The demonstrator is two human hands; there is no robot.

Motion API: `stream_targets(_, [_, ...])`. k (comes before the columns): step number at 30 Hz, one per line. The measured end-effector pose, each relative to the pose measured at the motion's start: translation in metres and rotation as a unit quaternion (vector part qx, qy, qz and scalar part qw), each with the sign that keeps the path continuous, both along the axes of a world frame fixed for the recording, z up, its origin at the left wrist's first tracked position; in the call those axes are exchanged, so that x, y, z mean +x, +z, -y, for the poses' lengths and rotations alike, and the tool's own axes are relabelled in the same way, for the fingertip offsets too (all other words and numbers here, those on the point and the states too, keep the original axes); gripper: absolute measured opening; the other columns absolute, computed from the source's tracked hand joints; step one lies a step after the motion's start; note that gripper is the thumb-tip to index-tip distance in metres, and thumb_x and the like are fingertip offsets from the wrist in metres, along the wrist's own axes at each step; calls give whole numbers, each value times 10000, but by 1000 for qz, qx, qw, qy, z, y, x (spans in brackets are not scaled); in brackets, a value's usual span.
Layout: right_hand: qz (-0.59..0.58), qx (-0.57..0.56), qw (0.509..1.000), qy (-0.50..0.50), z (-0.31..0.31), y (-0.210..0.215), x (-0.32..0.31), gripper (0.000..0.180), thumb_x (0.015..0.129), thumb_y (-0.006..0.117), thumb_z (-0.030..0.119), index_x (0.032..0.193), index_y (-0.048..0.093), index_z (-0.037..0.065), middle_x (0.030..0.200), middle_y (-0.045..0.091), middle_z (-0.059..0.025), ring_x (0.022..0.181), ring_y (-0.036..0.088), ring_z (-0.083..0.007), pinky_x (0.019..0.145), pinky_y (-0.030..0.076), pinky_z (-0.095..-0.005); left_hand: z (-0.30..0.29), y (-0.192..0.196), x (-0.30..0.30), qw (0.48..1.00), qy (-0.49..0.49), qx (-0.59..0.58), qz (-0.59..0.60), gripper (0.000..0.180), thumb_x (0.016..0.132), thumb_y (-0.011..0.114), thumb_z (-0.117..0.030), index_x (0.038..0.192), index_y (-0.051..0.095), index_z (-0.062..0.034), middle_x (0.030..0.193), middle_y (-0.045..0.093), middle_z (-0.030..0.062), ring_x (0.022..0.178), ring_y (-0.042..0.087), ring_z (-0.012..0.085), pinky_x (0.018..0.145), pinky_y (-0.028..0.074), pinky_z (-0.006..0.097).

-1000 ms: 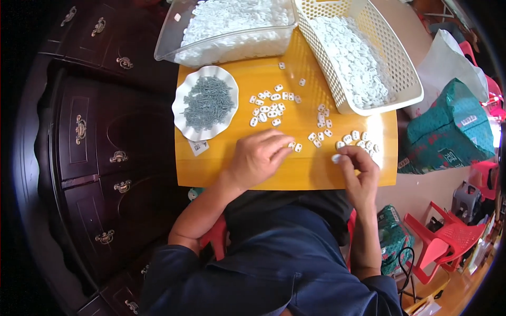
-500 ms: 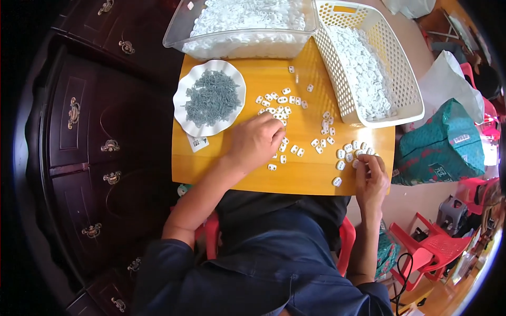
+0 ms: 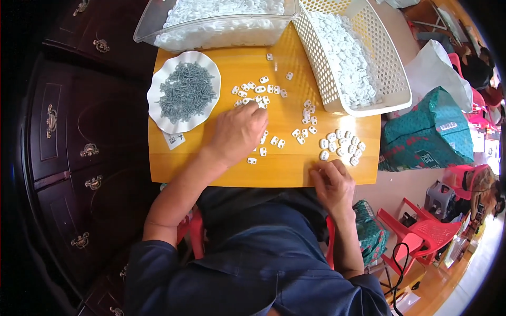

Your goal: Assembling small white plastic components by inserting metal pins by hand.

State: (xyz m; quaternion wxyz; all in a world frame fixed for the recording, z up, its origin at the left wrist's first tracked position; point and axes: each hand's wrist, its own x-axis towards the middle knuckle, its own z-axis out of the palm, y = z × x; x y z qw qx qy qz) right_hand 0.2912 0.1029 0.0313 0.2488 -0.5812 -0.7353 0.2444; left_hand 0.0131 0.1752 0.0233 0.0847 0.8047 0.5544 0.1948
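Sweeping carelessly, the curled right hand could scatter the nearby oval white pieces on the surface; whether it or the curled left hand grips anything, I cannot tell.

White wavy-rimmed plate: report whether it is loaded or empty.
Loaded: a heap of small grey pieces covers most of the plate, leaving its wavy rim largely bare.
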Motion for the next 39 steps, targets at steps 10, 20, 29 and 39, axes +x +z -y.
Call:
stream_targets(10, [30, 55, 996, -56, -20, -2, 15, 136, 872, 780, 57, 996, 731, 87, 861, 666, -98, 732, 688, -290, 656, 549, -384, 4, 3, -16, 995, 15, -2, 99, 47, 901, 727, -105, 924, 695, -79, 863, 675, 74, 789, 689, 309, 669, 549, 424])
stream_targets(20, [-43, 60, 997, -7, -18, 7, -14, 150, 846, 785, -7, 952, 704, 63, 812, 631, -91, 635, 657, -238, 567, 522, -347, -6, 3, -5, 999, -40, 3, 15, 73, 864, 741, -102, 929, 707, -92, 879, 670, 56, 818, 690, 280, 675, 558, 406])
stream_targets(29, [-61, 44, 997, 28, -23, 13, -24, 145, 847, 779, 0, 955, 705, 62, 816, 626, -93, 621, 642, -243, 564, 514, -341, -11, -6, -7, 997, -72, 19, 24, 64, 855, 741, -117, 888, 695, -87, 836, 630, 51, 762, 674, 266, 639, 550, 408])
stream_targets(39, [-98, 56, 991, 72, -39, 15, -43, 117, 873, 769, 22, 963, 701, 57, 814, 636, -93, 594, 644, -224, 549, 521, -339, -16, -10, -17, 993, -99, 56, 22, 87, 845, 752, -111, 848, 669, -82, 798, 614, 73, 734, 669, 268, 612, 536, 413])
